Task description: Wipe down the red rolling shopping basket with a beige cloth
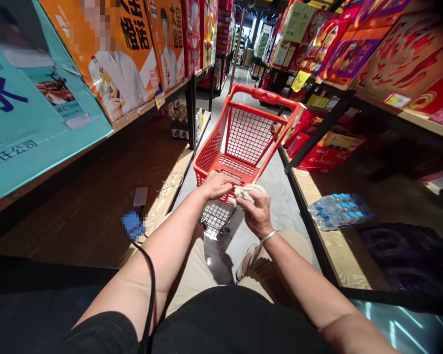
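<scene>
Gripping a pale, bunched cloth [249,192], your right hand [258,209] is closed around it, in front of your body at the near end of the red shopping cart [239,167]. Your left hand [217,186] is partly open, palm down, its fingers reaching toward the cloth; you cannot tell whether they touch it. Beyond your right forearm, a plastic-wrapped pack of bottles [337,211] lies on the low wooden shelf [334,246].

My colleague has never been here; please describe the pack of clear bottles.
Start at the red shopping cart. On the low wooden shelf to its right lies a clear bottle pack. Bright blue caps set it apart from the dark bundle beside it.
</scene>
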Action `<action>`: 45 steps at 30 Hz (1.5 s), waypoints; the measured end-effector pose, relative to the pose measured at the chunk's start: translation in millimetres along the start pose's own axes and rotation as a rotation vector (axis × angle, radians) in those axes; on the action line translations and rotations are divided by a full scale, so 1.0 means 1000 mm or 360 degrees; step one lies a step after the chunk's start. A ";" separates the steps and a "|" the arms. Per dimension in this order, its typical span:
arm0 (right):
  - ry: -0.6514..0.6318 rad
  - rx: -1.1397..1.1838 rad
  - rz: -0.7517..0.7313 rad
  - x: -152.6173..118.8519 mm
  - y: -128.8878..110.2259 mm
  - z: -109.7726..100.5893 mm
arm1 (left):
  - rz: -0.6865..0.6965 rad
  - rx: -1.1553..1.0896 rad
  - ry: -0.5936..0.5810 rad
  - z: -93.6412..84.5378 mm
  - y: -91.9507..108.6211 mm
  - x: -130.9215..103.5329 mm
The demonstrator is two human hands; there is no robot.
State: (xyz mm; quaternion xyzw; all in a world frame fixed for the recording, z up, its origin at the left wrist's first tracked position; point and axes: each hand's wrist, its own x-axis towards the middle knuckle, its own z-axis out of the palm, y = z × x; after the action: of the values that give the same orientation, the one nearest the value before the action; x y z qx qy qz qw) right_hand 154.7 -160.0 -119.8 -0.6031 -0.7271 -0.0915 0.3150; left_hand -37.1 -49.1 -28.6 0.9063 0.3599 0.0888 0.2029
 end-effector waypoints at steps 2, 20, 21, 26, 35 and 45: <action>0.0207 -0.0041 0.0132 0.023 0.001 -0.027 | 0.0013 -0.0003 0.0016 0.002 0.000 0.000; -0.0088 0.0045 0.0002 0.118 0.063 -0.036 | 0.0046 0.0115 0.0083 0.007 0.001 -0.015; -0.0105 0.0060 0.0044 0.133 0.075 -0.036 | 0.0046 0.0106 0.0074 0.007 0.001 -0.015; -0.0166 0.0215 0.0150 0.156 0.080 -0.026 | 0.0033 0.0038 0.0126 0.004 -0.002 -0.018; 0.0074 0.0517 -0.0047 0.044 -0.009 -0.013 | 0.0020 0.0090 0.0232 0.001 -0.010 -0.025; 0.0223 0.0549 0.0370 0.176 0.106 0.005 | 0.0025 -0.0047 0.0297 0.008 -0.009 -0.025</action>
State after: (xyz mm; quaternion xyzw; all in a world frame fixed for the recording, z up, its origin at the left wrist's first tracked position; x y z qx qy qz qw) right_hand 238.5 14.3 -49.8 -0.6122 -0.6339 0.0296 0.4717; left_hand -58.8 -62.8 -39.9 0.8939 0.3687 0.1798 0.1811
